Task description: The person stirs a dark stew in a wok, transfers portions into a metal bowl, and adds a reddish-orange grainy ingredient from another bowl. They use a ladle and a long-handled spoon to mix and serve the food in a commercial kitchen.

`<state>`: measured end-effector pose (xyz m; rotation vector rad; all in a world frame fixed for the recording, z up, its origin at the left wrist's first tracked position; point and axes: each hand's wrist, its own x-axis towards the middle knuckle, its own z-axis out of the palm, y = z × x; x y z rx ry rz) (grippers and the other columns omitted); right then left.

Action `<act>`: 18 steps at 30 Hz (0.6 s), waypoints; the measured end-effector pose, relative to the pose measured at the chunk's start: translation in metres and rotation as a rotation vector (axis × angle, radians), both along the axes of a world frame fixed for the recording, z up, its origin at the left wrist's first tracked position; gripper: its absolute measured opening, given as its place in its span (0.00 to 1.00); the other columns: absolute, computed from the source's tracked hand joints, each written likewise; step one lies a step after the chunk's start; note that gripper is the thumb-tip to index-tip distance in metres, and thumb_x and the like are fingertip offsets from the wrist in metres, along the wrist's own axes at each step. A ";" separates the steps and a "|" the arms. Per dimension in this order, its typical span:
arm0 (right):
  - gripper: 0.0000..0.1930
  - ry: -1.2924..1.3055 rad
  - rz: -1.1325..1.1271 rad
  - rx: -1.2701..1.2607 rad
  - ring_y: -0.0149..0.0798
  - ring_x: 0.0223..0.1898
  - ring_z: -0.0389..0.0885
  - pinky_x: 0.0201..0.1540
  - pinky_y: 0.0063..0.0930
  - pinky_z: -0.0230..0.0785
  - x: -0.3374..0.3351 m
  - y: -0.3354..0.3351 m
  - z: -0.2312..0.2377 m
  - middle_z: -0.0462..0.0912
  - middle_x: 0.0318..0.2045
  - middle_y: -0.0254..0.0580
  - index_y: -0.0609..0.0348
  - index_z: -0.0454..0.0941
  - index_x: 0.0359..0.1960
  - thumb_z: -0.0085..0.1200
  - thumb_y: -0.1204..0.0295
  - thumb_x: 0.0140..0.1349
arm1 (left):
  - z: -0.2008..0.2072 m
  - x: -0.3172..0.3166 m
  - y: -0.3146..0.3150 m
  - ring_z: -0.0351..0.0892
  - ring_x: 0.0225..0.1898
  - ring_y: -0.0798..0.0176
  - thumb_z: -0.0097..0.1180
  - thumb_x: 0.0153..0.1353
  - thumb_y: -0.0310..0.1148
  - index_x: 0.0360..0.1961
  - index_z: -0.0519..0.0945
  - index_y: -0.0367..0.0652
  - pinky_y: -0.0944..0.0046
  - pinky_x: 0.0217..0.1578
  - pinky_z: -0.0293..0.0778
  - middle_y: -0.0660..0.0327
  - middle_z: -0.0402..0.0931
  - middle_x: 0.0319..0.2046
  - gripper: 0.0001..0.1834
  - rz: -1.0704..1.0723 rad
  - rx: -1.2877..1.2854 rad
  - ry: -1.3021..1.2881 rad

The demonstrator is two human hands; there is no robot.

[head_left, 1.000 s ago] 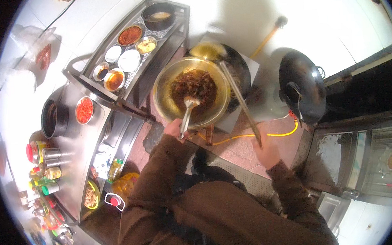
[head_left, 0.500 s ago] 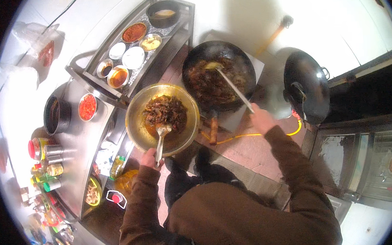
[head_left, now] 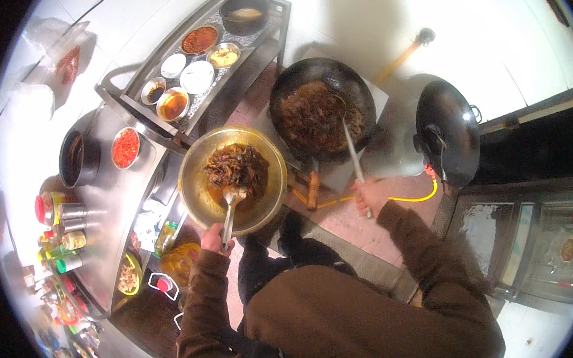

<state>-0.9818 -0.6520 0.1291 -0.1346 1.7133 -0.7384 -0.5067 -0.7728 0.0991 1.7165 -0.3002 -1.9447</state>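
Note:
A wide metal bowl (head_left: pixel 191 175) of dark, oily cooked food (head_left: pixel 238 165) is in front of me on the left. My left hand (head_left: pixel 215 238) is closed around the handle of a metal serving spoon (head_left: pixel 230 212) at the bowl's near rim. The spoon's head lies in the food; whether my fingers also grip the rim is unclear. Ahead, a black wok (head_left: pixel 353 83) holds a dark, saucy mixture (head_left: pixel 312 117). My right hand (head_left: pixel 371 197) is closed on the long handle of a ladle (head_left: pixel 351 150), its head at the right side of the mixture.
A metal stand (head_left: pixel 213 98) at the far left carries several bowls of seasonings and a dark pot (head_left: pixel 243 14). Chopped red peppers (head_left: pixel 126 148) sit on the left counter near jars. A second wok (head_left: pixel 448 133) leans at right, and a yellow hose (head_left: pixel 406 199) crosses the floor.
My right hand has come back toward me and slightly left. The ladle's head has swung from the wok's middle to its right side. Bowl and spoon have shifted slightly left in view.

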 end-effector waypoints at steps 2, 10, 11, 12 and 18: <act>0.17 -0.503 -0.291 0.003 0.26 0.14 0.58 0.13 0.23 0.52 0.023 -0.002 0.008 0.61 0.19 0.28 0.53 0.69 0.43 0.46 0.51 0.73 | 0.005 0.001 0.004 0.69 0.20 0.66 0.53 0.62 0.35 0.31 0.76 0.40 0.66 0.14 0.68 0.62 0.68 0.23 0.09 0.001 -0.032 -0.021; 0.19 -1.547 -0.683 -0.218 0.21 0.15 0.59 0.15 0.18 0.54 0.039 -0.034 0.039 0.60 0.19 0.25 0.57 0.72 0.44 0.45 0.51 0.74 | 0.007 0.007 0.007 0.67 0.20 0.66 0.52 0.63 0.35 0.31 0.75 0.42 0.67 0.14 0.66 0.63 0.68 0.24 0.08 -0.193 -0.145 -0.126; 0.20 -1.611 -0.701 -0.242 0.21 0.15 0.61 0.16 0.18 0.56 0.039 -0.035 0.040 0.61 0.19 0.25 0.59 0.71 0.46 0.45 0.52 0.74 | 0.010 0.004 0.006 0.68 0.19 0.65 0.52 0.64 0.35 0.31 0.75 0.43 0.66 0.14 0.67 0.63 0.69 0.24 0.07 -0.125 -0.132 -0.058; 0.20 -1.637 -0.697 -0.270 0.22 0.15 0.61 0.16 0.18 0.57 0.038 -0.034 0.042 0.61 0.19 0.25 0.60 0.71 0.46 0.44 0.52 0.74 | 0.013 0.002 0.006 0.68 0.19 0.65 0.52 0.64 0.34 0.32 0.75 0.43 0.66 0.14 0.67 0.63 0.69 0.24 0.07 -0.045 -0.060 -0.027; 0.21 -1.680 -0.653 -0.383 0.23 0.16 0.64 0.16 0.19 0.59 0.022 -0.026 0.061 0.62 0.20 0.26 0.63 0.71 0.46 0.43 0.53 0.75 | -0.013 0.000 -0.003 0.71 0.21 0.62 0.55 0.61 0.35 0.34 0.75 0.44 0.63 0.17 0.70 0.63 0.72 0.24 0.07 -0.009 0.005 0.020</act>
